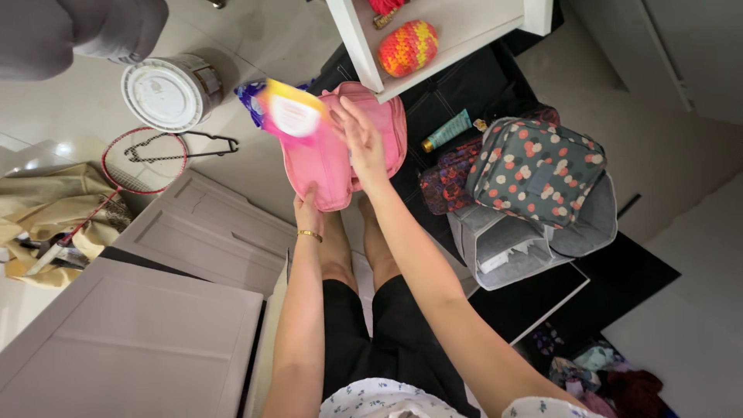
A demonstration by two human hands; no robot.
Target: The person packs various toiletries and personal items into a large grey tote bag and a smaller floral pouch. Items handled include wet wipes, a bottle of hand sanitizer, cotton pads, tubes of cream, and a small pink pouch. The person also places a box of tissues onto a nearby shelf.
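Note:
I hold a pink pouch-like bag (321, 166) out in front of me, above my legs. My left hand (308, 207) grips its lower edge from below. My right hand (360, 143) lies on the bag's upper part, fingers spread over it. A yellow, white and purple packet (288, 114) sticks out at the bag's top left, blurred; whether my right fingers pinch it I cannot tell. A gold bracelet (309, 234) circles my left wrist.
A grey polka-dot bag (538, 166) sits on a grey fabric bin (534, 236) to the right. A crocheted orange-yellow ball (408, 48) lies on a white shelf (464, 35). On the floor stand a white bucket (172, 91), a racket (143, 161), a hanger (193, 145). Cabinet doors (155, 310) are at left.

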